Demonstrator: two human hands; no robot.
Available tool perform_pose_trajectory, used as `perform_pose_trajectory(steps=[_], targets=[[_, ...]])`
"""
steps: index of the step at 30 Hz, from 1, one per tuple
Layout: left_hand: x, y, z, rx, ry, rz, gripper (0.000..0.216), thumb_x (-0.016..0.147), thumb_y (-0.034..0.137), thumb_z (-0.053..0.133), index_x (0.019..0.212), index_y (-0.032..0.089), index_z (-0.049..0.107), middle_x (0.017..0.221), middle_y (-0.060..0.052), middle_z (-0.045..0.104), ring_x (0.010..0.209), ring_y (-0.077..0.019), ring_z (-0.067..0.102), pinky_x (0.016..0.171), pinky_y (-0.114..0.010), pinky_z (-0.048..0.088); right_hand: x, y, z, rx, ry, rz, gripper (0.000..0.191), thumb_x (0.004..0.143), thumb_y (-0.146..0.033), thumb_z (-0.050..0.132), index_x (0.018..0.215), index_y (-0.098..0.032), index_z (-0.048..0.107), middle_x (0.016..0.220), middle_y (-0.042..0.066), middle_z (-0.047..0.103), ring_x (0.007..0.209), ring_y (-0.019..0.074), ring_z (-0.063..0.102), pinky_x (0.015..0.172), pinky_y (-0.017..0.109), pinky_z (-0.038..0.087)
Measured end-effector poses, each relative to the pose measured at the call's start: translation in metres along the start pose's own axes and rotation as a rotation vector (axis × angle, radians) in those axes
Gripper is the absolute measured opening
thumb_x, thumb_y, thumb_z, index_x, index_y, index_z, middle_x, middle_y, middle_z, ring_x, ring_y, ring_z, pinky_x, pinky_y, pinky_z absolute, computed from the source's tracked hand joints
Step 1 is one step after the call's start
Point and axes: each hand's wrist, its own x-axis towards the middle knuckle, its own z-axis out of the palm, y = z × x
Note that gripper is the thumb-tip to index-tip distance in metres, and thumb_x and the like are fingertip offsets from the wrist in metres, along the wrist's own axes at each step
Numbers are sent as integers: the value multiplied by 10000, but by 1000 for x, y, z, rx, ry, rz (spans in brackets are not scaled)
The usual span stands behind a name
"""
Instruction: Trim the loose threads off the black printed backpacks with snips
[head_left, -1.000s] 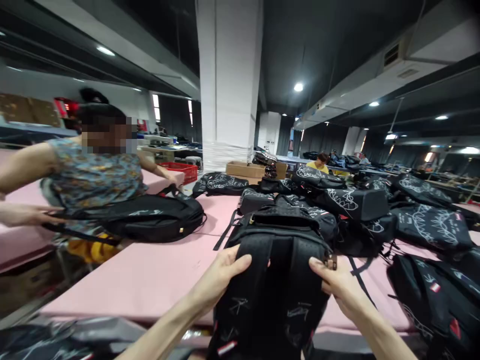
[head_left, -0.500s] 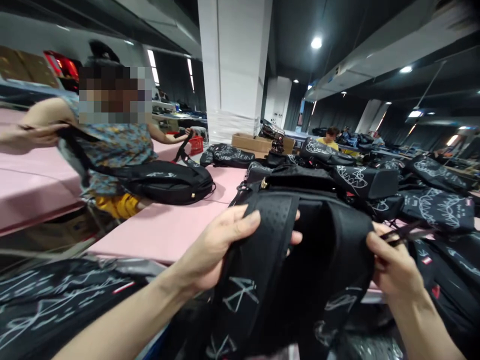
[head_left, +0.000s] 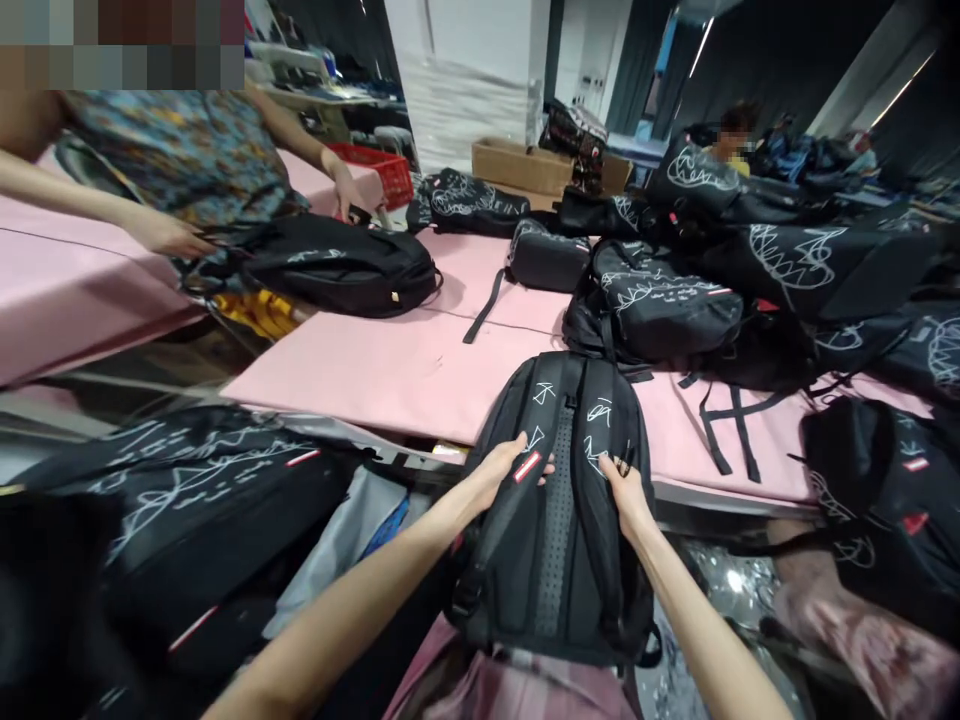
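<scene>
A black backpack (head_left: 556, 580) stands upright before me, its padded back and two shoulder straps facing me. Its top leans on the table edge. My left hand (head_left: 504, 470) is closed around the left strap (head_left: 541, 393), beside a red-and-white label (head_left: 527, 467). The right strap (head_left: 599, 410), printed with white scribbles, is pinched by my right hand (head_left: 627, 492). Something small and dark shows at the right fingers, too small to name. The lower ends of the straps run down to the bag's bottom corners.
A pink-topped table (head_left: 382, 375) carries several black backpacks (head_left: 660, 300). More bags lie at left (head_left: 202, 500) and right (head_left: 885, 500). Across the table, a person in a patterned top (head_left: 180, 160) handles another backpack (head_left: 337, 265). A cardboard box (head_left: 521, 167) stands by the pillar.
The backpack has come down and been turned; its strap side now faces me in full. Both hands have shifted lower along the straps. The co-worker's hands have lowered to their bag. My view tilts further down.
</scene>
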Motion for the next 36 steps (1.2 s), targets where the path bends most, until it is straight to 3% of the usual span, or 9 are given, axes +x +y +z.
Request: perform_pose_trajectory(steps=[2,14,27,33,36], targets=[[-1,-9,-6,-20,8,-2,468,910,420,379,889,41,652,956,-183,676,756,-210,674,659,-291,554,-1,6,-3,-7,12,20,372,571,-465,745,767,-155,681,776,36,696,771,196,611,732,292,431],[9,-2,-9,6,-10,-6,462,898,435,401,901,47,653,981,-179,673,751,-214,669,682,-318,557,7,0,-1,-30,34,63,412,558,-521,737,726,-153,663,737,39,684,724,189,594,668,282,426],[7,-1,-9,-58,52,-87,700,861,618,261,922,49,665,839,-167,700,674,-192,666,668,-282,542,13,9,-6,4,73,72,404,567,-498,745,773,-159,668,785,33,690,756,180,608,709,286,445],[6,-4,-12,-67,79,-82,676,845,629,306,898,60,666,807,-161,703,650,-202,666,650,-305,548,12,7,-5,-17,88,73,412,565,-513,738,754,-157,651,731,24,682,707,174,607,646,272,443],[3,-6,-14,-60,60,-68,635,844,608,356,907,58,666,837,-163,701,696,-202,669,665,-292,549,9,6,-8,-27,143,96,409,575,-533,724,703,-159,618,646,5,649,592,142,567,505,234,391]])
